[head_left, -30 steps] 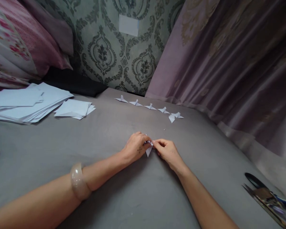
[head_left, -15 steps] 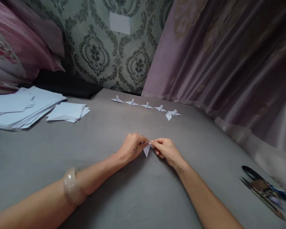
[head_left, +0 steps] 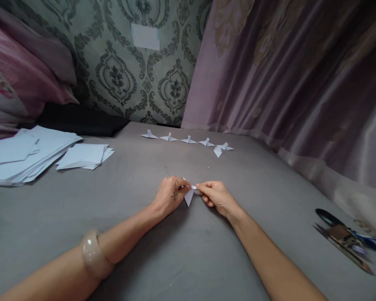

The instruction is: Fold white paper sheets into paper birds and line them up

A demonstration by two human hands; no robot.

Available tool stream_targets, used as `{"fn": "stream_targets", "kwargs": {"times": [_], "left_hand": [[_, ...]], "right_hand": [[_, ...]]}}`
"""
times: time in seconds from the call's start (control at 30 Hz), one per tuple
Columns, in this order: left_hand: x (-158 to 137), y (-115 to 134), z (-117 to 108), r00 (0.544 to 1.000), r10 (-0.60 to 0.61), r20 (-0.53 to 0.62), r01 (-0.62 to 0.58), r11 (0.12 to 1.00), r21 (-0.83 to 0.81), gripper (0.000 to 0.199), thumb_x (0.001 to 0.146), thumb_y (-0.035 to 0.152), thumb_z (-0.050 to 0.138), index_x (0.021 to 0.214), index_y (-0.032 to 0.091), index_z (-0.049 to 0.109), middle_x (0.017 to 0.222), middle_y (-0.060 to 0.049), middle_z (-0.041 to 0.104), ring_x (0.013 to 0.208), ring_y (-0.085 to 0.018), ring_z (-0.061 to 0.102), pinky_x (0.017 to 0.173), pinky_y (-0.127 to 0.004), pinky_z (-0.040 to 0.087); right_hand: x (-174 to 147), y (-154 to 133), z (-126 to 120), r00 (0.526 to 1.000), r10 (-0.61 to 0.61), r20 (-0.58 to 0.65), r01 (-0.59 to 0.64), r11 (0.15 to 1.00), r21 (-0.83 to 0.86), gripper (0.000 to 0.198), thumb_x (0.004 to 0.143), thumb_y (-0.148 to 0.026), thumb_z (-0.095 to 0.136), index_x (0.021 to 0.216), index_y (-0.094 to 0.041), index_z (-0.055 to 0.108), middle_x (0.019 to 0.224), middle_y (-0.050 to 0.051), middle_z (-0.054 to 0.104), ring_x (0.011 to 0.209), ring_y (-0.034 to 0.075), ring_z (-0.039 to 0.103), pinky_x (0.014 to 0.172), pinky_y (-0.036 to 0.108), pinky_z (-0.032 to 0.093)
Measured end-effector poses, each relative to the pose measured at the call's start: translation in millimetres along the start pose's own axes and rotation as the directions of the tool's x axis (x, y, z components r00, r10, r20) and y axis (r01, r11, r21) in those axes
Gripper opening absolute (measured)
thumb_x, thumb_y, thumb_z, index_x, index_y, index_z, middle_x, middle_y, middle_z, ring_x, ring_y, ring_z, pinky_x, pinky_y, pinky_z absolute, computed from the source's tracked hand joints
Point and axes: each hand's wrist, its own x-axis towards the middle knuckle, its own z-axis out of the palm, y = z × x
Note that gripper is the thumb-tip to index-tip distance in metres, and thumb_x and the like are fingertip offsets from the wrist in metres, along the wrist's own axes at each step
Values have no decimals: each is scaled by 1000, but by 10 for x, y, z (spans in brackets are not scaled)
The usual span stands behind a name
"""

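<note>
A small folded white paper piece [head_left: 189, 198] is held between my two hands above the grey surface, one pointed flap hanging toward me. My left hand [head_left: 171, 193] pinches its left side, with the fingers covering part of the folds. At the piece's right end, my right hand [head_left: 215, 195] grips a narrow tip between thumb and forefinger, the other fingers curled under. Farther back stands a row of several folded paper figures [head_left: 188, 140] with spread points and a raised middle. A smaller folded paper piece [head_left: 218, 151] lies against the rightmost one.
On the left lie a stack of white paper sheets [head_left: 47, 142] and smaller paper squares [head_left: 83, 156]. A black folded item [head_left: 81, 119] rests behind them. Scissors [head_left: 330, 218] and a pencil [head_left: 354, 257] are at the right, beside the curtain [head_left: 269, 83]. A tiny white scrap [head_left: 209, 167] sits mid-surface.
The view has shifted slightly. The gap between my hands has widened a little, showing more of the paper's narrow tip; both hands still hold the folded paper.
</note>
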Motion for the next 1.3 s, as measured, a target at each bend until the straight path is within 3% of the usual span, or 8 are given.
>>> {"fn": "stream_targets", "kwargs": {"times": [0.17,0.4,0.5,0.67,0.93,1.3], "left_hand": [[34,-36,-54,987,-130,-96,127,991,-35,21,80,21,54,82,19,75,78,-4,73,72,-17,62,65,-24,42],[77,-131,-135,922,-271,-277,273,961,-31,22,77,28,56,83,16,74,74,-5,69,73,-18,60,68,-26,42],[114,-160,-170,916,-280,-287,291,957,-6,26,77,30,53,81,15,74,68,-4,68,70,-18,60,65,-26,42],[327,-138,-129,930,-239,-278,257,966,29,30,78,32,49,80,13,72,66,-4,68,66,-18,61,61,-25,42],[1010,-132,187,975,-97,-202,109,993,53,29,78,31,53,93,14,71,78,-5,71,74,-18,62,68,-25,45],[1679,-372,384,989,0,-150,5,999,35,26,78,23,54,94,12,71,78,-4,71,77,-18,63,72,-26,47]], "right_hand": [[56,66,-35,1000,-1,1,1,993,119,25,77,-33,62,62,-15,52,40,-8,45,31,2,31,30,14,20],[45,120,15,995,-104,-9,104,988,117,23,78,-32,59,63,-16,52,40,-8,46,29,2,32,30,14,21],[17,131,30,989,-149,-4,148,981,127,21,76,-30,61,64,-15,53,40,-9,46,29,2,33,30,14,22],[-1,159,8,979,-204,-6,202,966,160,18,76,-30,61,66,-15,55,42,-9,46,30,3,35,30,14,24],[79,262,-6,969,-246,6,241,955,174,19,78,-33,57,70,-16,55,41,-9,47,28,4,36,30,16,26],[106,295,-1,971,-237,25,233,967,104,18,79,-33,57,75,-16,59,45,-7,49,29,5,37,29,15,27]]}}
